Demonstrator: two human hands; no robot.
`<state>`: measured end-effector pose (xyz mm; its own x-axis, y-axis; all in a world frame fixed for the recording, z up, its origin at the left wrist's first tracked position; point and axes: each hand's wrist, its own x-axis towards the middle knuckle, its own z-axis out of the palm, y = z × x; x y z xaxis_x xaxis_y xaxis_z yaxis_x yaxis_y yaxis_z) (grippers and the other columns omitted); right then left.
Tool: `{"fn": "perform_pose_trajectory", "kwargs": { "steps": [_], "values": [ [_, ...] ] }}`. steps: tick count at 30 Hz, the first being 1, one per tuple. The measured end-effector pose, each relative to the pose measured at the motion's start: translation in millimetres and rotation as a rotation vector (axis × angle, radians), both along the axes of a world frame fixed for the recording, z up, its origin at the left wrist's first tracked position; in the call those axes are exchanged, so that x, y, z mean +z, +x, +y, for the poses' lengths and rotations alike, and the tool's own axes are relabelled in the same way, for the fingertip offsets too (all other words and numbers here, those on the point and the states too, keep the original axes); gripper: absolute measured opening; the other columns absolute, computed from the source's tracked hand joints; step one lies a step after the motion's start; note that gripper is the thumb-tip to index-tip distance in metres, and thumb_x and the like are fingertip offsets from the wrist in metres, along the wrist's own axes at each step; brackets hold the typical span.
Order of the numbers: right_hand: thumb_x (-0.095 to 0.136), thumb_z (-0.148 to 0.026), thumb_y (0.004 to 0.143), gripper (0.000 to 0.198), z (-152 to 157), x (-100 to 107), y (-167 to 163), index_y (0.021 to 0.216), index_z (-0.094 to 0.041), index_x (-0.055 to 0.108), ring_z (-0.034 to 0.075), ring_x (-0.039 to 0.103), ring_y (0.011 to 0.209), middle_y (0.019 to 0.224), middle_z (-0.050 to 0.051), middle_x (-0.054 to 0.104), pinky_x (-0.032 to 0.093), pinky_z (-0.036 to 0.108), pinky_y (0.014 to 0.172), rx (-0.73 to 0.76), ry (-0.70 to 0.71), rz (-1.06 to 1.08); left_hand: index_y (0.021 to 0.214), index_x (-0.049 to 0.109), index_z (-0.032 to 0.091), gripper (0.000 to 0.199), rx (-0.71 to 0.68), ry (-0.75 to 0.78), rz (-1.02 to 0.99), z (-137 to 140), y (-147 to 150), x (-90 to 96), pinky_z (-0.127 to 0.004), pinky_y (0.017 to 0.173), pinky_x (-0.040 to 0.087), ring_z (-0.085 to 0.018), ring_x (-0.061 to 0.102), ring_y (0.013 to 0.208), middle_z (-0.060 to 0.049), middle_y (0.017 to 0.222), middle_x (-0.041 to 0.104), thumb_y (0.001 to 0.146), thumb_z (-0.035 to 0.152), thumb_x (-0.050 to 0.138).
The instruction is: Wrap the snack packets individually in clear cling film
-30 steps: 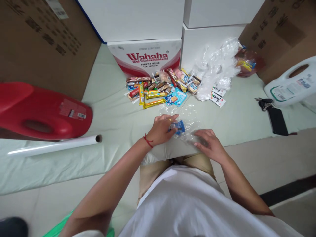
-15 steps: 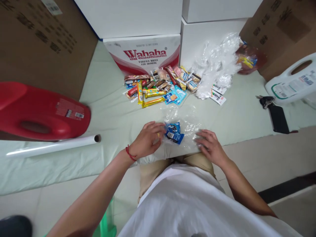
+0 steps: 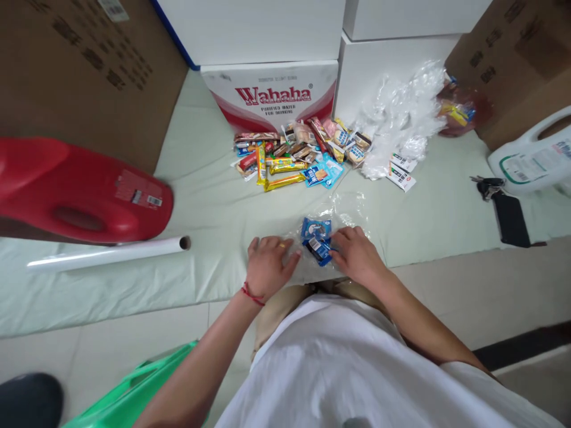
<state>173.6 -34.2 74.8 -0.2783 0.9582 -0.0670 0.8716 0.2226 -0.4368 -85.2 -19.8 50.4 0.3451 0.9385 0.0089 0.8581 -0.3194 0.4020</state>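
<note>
Two small blue snack packets (image 3: pixel 316 228) lie at the front of the table, within a clear plastic bag (image 3: pixel 345 205) spread flat. My left hand (image 3: pixel 270 266) rests on the left part of the bag, open, fingers apart, a little away from the packets. On the other side, my right hand (image 3: pixel 362 257) is open, its fingertips touching the bag at the packets' right edge. Farther back lies a pile of wrapped snacks (image 3: pixel 285 165), with yellow bars, brown bars and biscuit packs mixed together.
A Wahaba-style printed carton (image 3: pixel 272 98) reading "Wahaha" stands behind the pile. Crumpled clear bags (image 3: pixel 397 119) lie to its right. Keys and a black phone (image 3: pixel 511 220) are near a white jug (image 3: pixel 535 154). A red jug (image 3: pixel 89 196) and a white roll (image 3: pixel 107 254) lie left.
My right hand has moved left across the bag to the blue packets. My left hand has drawn back slightly from them. The whole view has shifted a little.
</note>
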Motion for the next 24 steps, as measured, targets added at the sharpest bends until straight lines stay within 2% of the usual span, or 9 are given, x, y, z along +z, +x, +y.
{"fn": "perform_pose_trajectory", "kwargs": {
  "steps": [3,7,10,11,13,16,18,20,24],
  "values": [
    [0.061,-0.035,0.100,0.047,8,-6,-10,0.143,-0.017,0.063,0.035,0.052,0.114,0.131,0.017,0.064,0.048,0.047,0.101,-0.013,0.010,-0.044,0.123,0.075,0.022,0.041,-0.041,0.032,0.061,-3,2,-1.6,-0.070,0.117,0.035,-0.041,0.059,0.129,-0.018,0.121,0.070,0.092,0.046,0.064],
    [0.060,-0.031,0.099,0.060,24,-4,-5,0.156,-0.018,0.050,0.032,0.057,0.115,0.132,0.016,0.061,0.051,0.042,0.097,-0.075,-0.014,0.046,0.133,0.070,0.025,0.047,-0.084,0.044,0.056,-14,-12,-6.9,-0.078,0.121,0.023,-0.046,0.034,0.155,-0.019,0.152,0.055,0.086,0.034,0.068],
    [0.063,-0.028,0.096,0.079,46,-1,-8,0.168,-0.019,0.032,0.027,0.063,0.101,0.137,0.016,0.057,0.053,0.038,0.088,-0.088,-0.070,0.073,0.139,0.065,0.026,0.057,-0.032,0.042,0.023,-26,-17,-11.2,-0.078,0.122,0.022,-0.047,0.028,0.159,-0.020,0.160,0.048,0.086,0.044,0.073],
    [0.065,-0.028,0.095,0.081,55,0,-10,0.168,-0.021,0.032,0.025,0.063,0.098,0.137,0.015,0.056,0.053,0.038,0.087,-0.070,-0.072,0.085,0.141,0.064,0.027,0.060,-0.026,0.042,0.014,-31,-17,-12.2,-0.078,0.123,0.022,-0.048,0.027,0.160,-0.020,0.162,0.046,0.085,0.048,0.074],
    [0.069,-0.030,0.094,0.067,74,-2,-16,0.159,-0.023,0.050,0.024,0.063,0.101,0.136,0.013,0.055,0.053,0.037,0.091,0.004,-0.050,0.135,0.140,0.066,0.030,0.058,-0.048,0.040,0.006,-38,-16,-13.7,-0.078,0.123,0.019,-0.048,0.025,0.160,-0.019,0.166,0.042,0.086,0.050,0.075],
    [0.070,-0.030,0.094,0.030,106,-8,-28,0.121,-0.022,0.078,0.022,0.062,0.107,0.127,0.010,0.058,0.052,0.037,0.098,0.117,-0.007,0.252,0.128,0.073,0.029,0.042,-0.061,0.027,-0.017,-43,-13,-14.5,-0.078,0.123,0.019,-0.047,0.024,0.161,-0.016,0.165,0.044,0.091,0.048,0.069],
    [0.070,-0.027,0.093,0.019,127,-11,-37,0.105,-0.019,0.081,0.023,0.061,0.110,0.118,0.010,0.063,0.050,0.037,0.101,0.152,0.021,0.295,0.119,0.076,0.026,0.036,-0.013,0.017,-0.047,-42,-11,-14.2,-0.076,0.123,0.023,-0.045,0.025,0.161,-0.017,0.161,0.048,0.096,0.050,0.062],
    [0.070,-0.025,0.091,0.015,147,-13,-48,0.097,-0.018,0.082,0.024,0.062,0.112,0.108,0.010,0.068,0.049,0.037,0.103,0.179,0.022,0.277,0.111,0.076,0.023,0.037,0.043,0.018,-0.058,-39,-7,-13.2,-0.074,0.123,0.026,-0.044,0.026,0.161,-0.017,0.158,0.052,0.097,0.053,0.059],
    [0.068,-0.024,0.091,0.017,174,-11,-72,0.097,-0.017,0.083,0.026,0.065,0.113,0.104,0.010,0.075,0.048,0.035,0.099,0.213,-0.045,0.108,0.092,0.073,0.021,0.036,0.127,0.049,0.009,-33,3,-11.5,-0.076,0.123,0.023,-0.046,0.027,0.160,-0.019,0.155,0.055,0.090,0.056,0.070]
  ]
}}
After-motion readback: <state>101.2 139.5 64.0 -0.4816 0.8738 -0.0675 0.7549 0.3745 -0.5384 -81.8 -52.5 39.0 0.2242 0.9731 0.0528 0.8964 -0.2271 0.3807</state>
